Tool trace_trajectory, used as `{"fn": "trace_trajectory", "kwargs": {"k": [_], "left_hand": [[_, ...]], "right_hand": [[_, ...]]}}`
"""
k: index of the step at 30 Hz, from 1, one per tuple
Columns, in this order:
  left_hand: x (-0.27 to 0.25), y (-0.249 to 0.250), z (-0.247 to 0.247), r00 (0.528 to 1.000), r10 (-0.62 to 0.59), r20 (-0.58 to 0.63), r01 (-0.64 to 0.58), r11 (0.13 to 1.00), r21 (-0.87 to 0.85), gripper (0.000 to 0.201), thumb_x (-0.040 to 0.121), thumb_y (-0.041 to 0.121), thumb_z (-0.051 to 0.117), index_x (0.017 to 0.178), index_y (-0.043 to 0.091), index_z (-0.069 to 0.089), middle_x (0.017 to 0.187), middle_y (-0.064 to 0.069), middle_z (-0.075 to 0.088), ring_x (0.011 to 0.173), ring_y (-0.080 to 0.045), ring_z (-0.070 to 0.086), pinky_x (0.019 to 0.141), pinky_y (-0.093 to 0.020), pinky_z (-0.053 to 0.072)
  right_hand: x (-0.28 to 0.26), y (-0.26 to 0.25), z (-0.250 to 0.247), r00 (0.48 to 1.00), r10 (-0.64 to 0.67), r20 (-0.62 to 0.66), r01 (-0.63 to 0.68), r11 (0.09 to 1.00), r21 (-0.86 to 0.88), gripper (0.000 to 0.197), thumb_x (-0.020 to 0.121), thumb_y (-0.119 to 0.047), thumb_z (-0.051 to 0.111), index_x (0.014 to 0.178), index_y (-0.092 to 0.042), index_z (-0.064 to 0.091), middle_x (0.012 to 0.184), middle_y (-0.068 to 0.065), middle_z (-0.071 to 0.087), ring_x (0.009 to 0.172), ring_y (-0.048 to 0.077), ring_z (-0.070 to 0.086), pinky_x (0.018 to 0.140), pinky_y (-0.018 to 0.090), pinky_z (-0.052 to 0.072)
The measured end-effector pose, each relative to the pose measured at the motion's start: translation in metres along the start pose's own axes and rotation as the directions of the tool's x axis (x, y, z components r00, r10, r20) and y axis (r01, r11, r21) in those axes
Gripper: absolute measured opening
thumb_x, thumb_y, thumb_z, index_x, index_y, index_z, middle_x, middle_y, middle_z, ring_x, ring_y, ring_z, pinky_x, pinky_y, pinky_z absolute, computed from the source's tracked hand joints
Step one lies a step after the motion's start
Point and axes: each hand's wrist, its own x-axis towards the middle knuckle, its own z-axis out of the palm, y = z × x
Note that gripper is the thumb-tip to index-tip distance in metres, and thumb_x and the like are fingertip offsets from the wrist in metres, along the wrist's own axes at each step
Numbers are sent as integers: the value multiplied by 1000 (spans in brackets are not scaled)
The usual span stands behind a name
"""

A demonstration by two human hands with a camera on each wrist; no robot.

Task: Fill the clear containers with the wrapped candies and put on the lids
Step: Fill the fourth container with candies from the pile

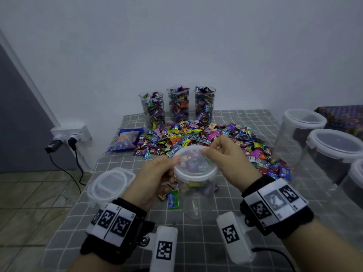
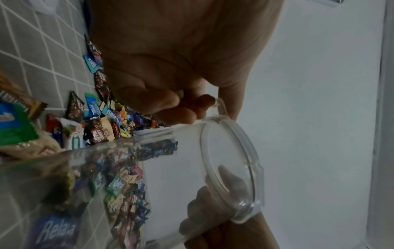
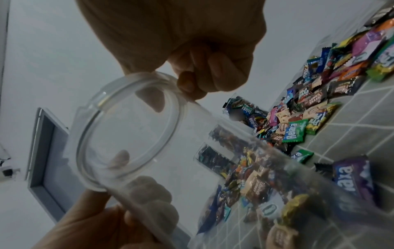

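candy pile [image 1: 206, 138] behind, seemingly near container [image 1: 196, 185]

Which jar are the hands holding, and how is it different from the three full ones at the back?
The front jar, between the left hand and right hand. It has a lid and few candies; the three back jars are lidless and full.

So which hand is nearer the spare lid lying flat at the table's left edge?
Left. The left hand holds the clear container just right of the spare lid; the right hand pinches that container's rim on its far side.
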Motion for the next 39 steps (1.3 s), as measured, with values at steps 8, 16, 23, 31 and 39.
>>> {"fn": "trace_trajectory", "kwargs": {"k": [8, 16, 23, 31, 39], "left_hand": [[0, -5, 2, 1000, -13, -2, 13, 1000, -15, 29, 70, 41, 59, 82, 14, 58, 56, 5, 53, 47, -4, 47, 45, -19, 34], [4, -4, 10, 985, 94, -146, -90, 995, 34, 29, 87, 36, 56, 73, 11, 50, 55, 0, 46, 41, -6, 42, 37, -16, 38], [-2, -17, 10, 973, 155, -172, -137, 984, 112, 36, 95, 39, 48, 103, 7, 60, 78, -10, 56, 58, -13, 53, 47, -22, 40], [-9, -40, 7, 968, 224, 108, -249, 901, 356, 83, 51, 51, 79, 124, 47, 40, 120, 32, 56, 113, 5, 54, 93, -25, 48], [1, -47, 20, 949, 289, -127, -234, 914, 332, 86, 44, 52, 82, 120, 39, 45, 117, 18, 63, 109, -3, 60, 96, -41, 49]], "right_hand": [[-3, 4, -2, 999, 45, 21, -46, 997, 55, 25, 88, -28, 59, 71, -15, 46, 63, -1, 48, 42, 0, 41, 50, 24, 30], [10, -20, -10, 968, -18, 250, 49, 992, -120, 27, 77, -28, 42, 86, -18, 65, 88, -1, 64, 77, 6, 55, 70, 24, 43], [13, -7, -13, 991, -44, 129, 71, 974, -217, 32, 95, -29, 50, 66, -14, 48, 62, -2, 44, 59, 14, 42, 61, 29, 34], [2, 3, -6, 999, -31, 43, 36, 992, -120, 29, 94, -42, 47, 74, -20, 47, 66, -2, 50, 61, 17, 46, 63, 38, 41], [-22, 7, 1, 999, -23, 24, 25, 996, -87, 65, 66, -75, 48, 59, -11, 42, 54, 3, 40, 50, 17, 40, 55, 38, 38]]}}
